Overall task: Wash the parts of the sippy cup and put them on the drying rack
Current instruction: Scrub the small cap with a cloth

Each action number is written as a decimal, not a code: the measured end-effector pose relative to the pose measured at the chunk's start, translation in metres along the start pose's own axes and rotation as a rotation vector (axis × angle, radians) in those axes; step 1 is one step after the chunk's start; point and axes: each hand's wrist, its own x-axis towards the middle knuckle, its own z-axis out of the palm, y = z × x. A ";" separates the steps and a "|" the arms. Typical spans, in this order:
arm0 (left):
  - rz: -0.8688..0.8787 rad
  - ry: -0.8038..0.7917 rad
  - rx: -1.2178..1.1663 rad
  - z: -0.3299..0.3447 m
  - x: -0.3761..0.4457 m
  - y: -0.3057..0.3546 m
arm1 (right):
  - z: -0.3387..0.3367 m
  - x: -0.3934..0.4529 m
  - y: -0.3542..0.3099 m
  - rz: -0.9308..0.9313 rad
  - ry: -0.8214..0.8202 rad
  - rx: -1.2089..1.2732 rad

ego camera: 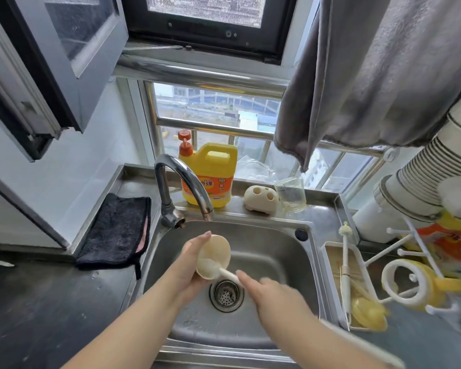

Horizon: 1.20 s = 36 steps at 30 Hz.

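The left hand [190, 265] gripped the cream cup [214, 255] over the sink [264, 265], its mouth turned toward the right hand [273, 294]. The right hand, blurred, held a white brush [225, 272] whose head sat inside the cup. The drying rack [407, 278] stood well right of that hand.

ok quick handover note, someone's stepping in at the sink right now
Left hand holds the cup tilted over the sink.
Right hand grips the brush, its head inside the cup.
The tap shows no clear flow.
Done: a yellow part sits on the rack.
Left: finish scrubbing the cup, rinse it, rack it. Other parts can't be confirmed.
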 end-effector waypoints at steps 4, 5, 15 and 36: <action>-0.023 -0.016 0.013 0.010 0.002 0.007 | -0.016 0.008 0.011 -0.146 0.337 -0.436; -0.024 -0.008 0.013 0.011 0.004 0.010 | -0.012 0.011 0.015 -0.150 0.391 -0.460; 0.079 -0.037 -0.015 0.019 0.007 0.013 | -0.011 0.011 0.006 0.133 -0.236 0.976; -0.080 0.028 0.026 0.014 0.014 0.004 | 0.007 0.007 0.012 0.019 -0.069 0.231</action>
